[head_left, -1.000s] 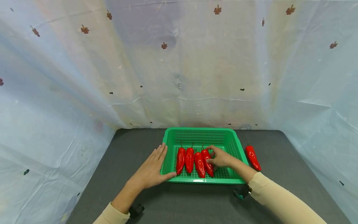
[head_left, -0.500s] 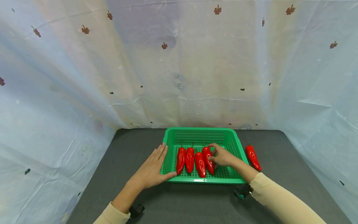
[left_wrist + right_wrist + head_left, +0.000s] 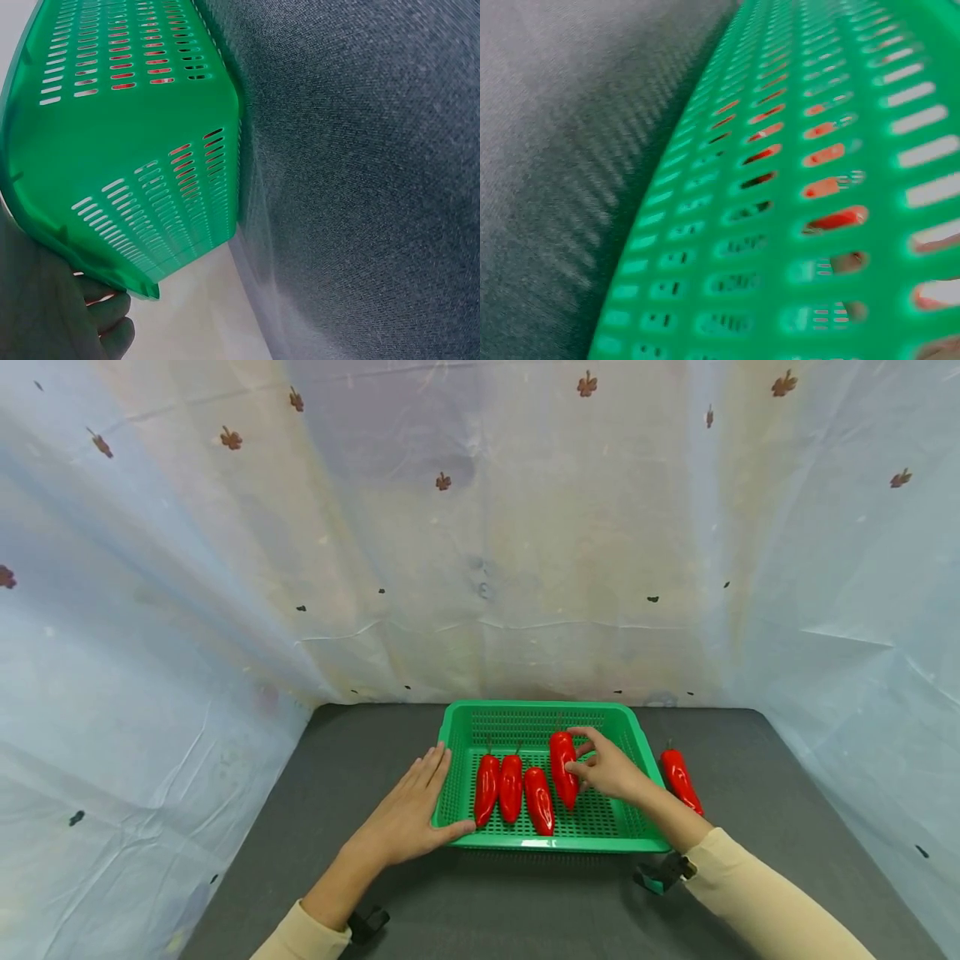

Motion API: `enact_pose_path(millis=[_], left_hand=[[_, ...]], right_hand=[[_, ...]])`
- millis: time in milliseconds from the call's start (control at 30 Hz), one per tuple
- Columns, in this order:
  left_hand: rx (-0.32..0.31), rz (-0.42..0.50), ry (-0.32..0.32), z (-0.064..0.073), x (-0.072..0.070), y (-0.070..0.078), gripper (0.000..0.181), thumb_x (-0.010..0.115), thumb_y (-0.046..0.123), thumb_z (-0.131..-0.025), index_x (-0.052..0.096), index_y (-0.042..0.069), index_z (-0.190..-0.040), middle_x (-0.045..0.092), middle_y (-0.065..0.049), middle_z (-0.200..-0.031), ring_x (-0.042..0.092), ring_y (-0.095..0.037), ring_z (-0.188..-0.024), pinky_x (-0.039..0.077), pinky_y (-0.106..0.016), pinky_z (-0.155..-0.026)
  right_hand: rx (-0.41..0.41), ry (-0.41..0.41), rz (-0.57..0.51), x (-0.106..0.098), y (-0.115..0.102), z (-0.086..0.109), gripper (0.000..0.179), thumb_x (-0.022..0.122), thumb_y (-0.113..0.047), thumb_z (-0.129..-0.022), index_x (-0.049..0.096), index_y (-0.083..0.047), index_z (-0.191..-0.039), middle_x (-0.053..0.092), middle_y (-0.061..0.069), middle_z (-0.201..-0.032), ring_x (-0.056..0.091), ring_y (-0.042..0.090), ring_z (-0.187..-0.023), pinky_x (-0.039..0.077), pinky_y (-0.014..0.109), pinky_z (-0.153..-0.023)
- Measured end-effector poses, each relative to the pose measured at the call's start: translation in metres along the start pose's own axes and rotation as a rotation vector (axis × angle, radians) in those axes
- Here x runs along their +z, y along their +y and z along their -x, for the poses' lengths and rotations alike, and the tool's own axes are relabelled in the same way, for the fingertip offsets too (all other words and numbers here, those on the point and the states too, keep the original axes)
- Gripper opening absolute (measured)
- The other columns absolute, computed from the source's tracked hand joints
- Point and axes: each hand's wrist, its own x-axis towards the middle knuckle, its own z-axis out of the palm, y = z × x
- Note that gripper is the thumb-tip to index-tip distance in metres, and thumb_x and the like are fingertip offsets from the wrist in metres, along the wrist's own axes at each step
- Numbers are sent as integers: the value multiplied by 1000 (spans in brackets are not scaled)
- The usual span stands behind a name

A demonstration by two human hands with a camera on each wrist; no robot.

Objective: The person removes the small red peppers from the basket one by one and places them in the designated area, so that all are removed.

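In the head view, my right hand (image 3: 606,768) grips a glossy red chili pepper (image 3: 562,768) by its right side, over the inside of a green plastic basket (image 3: 547,843). Left of it in the basket lie three more red peppers, the nearest one (image 3: 539,802) sitting slightly lower than the others. My left hand (image 3: 405,814) rests with straight fingers on the basket's left rim. The left wrist view shows its fingers (image 3: 112,322) beside the basket's slotted wall (image 3: 127,150). Through the slots in the right wrist view, parts of red peppers (image 3: 825,187) show; the right hand is mostly hidden there.
Another red pepper (image 3: 681,783) lies on the dark grey table (image 3: 360,743), just outside the basket's right side. A pale sheet (image 3: 525,568) with small leaf prints hangs behind and along both sides of the table.
The right hand has lifted the rightmost pepper in the basket and shifted it away from me and slightly right, apart from its neighbour. The left hand has stayed on the rim.
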Motion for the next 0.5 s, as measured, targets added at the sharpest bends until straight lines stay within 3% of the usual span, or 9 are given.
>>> enact_pose_path(millis=[233,500], left_hand=[[-2,-4,2,-1,2,-2,119,49,86,-95,5,7,-173,-2,-9,-181,2,-28,-167,10,-50,-135],[-4,-6,-6,0,0,0,119,50,85,-96,5,7,-173,-2,-10,-181,0,-26,-167,9,-49,-135]], right_hand=[[-80,31,-55,-17,-7,5,70,65,-3,-107,28,0,-166,49,36,-142,72,32,-97,63,59,-80],[-107,84,-61,-44,-15,20,73,66,-5,-107,25,-2,-168,51,35,-144,73,35,-104,65,37,-78]])
